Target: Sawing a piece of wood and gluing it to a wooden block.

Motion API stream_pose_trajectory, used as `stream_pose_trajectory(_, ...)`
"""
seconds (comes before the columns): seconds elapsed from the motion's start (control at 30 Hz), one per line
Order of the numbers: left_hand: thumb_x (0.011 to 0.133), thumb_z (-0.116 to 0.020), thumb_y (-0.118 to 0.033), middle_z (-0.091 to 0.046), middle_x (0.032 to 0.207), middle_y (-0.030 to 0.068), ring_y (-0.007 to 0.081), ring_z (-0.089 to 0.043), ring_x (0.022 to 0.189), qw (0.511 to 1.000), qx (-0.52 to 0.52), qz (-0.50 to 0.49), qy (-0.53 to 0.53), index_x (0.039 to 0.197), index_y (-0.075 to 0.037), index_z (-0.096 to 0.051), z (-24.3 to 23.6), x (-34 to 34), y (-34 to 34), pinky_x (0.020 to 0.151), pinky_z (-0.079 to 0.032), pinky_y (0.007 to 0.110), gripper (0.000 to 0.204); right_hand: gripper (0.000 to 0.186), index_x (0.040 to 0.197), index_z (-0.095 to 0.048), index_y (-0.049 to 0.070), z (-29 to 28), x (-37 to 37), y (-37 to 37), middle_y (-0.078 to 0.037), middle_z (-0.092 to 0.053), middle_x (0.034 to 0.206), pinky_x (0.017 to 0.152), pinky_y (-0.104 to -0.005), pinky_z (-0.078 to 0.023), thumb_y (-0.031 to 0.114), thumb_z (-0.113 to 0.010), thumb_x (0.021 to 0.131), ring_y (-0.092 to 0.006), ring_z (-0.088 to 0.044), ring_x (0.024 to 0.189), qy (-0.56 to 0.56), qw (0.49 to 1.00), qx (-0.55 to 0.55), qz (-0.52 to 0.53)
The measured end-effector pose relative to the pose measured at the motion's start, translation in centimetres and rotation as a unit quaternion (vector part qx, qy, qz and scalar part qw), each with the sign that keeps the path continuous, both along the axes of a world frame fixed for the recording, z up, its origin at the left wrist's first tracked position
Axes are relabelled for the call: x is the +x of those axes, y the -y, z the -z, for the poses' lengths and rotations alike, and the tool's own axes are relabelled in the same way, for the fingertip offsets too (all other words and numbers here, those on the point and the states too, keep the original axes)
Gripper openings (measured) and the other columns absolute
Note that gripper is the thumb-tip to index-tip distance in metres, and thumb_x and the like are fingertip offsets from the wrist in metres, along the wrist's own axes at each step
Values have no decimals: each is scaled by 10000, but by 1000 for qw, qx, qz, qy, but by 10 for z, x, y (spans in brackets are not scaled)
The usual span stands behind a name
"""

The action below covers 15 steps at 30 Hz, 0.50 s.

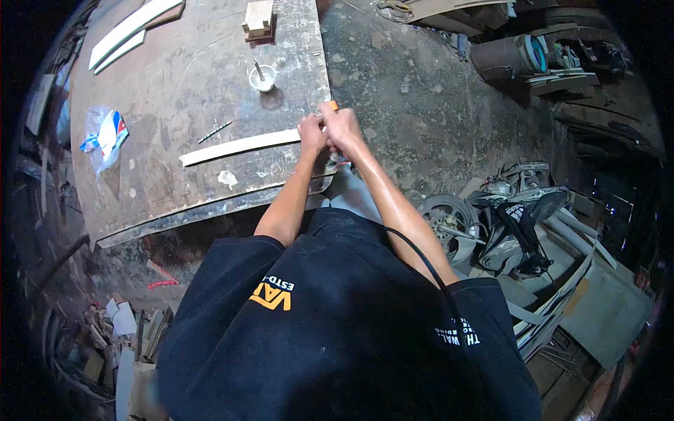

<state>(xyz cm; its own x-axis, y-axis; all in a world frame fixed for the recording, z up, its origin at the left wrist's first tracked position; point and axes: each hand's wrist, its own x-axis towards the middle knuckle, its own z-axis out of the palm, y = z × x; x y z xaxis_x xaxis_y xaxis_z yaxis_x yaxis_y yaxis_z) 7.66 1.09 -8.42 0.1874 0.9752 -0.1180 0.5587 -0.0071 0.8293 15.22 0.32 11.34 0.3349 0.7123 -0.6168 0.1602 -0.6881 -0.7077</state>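
Fingers of the left hand (310,133) clamp the white strip (240,146) near the edge of the worktop (196,91); the right hand (342,128) grips an orange-ended thing (333,105). Pinning the strip flat should prevent twisting.

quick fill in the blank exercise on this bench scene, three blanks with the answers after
1. The left hand is at the ____ (left or right) end of the white strip.
2. Of the cup, pencil and bag, the one furthest left is the ____.
3. The stick stands inside the ____ (cup or bag).

Missing words: right; bag; cup
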Motion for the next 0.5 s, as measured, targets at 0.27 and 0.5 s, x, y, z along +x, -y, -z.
stream_pose_trajectory(0.27, 679, -784, -244, -606, 832, 96, 313, -568, 892, 999, 27, 23, -11, 756, -101, -710, -13, -4, 9, 800, -418, 461, 179, 320, 654, -527, 80, -9, 10, 49, 3, -509, 517, 367, -300, -348, 213, -755, 834, -96, -473, 399, 1, 1000, -8, 14)
stream_pose_trajectory(0.5, 706, -794, -230, -604, 841, 88, 304, -568, 904, 1000, 15, 21, -10, 744, -108, -706, -16, -7, 5, 806, -420, 455, 155, 194, 659, -551, 61, 12, 37, 19, -14, -528, 546, 360, -331, -356, 79, -696, 788, -128, -468, 389, -65, 996, -29, 54)
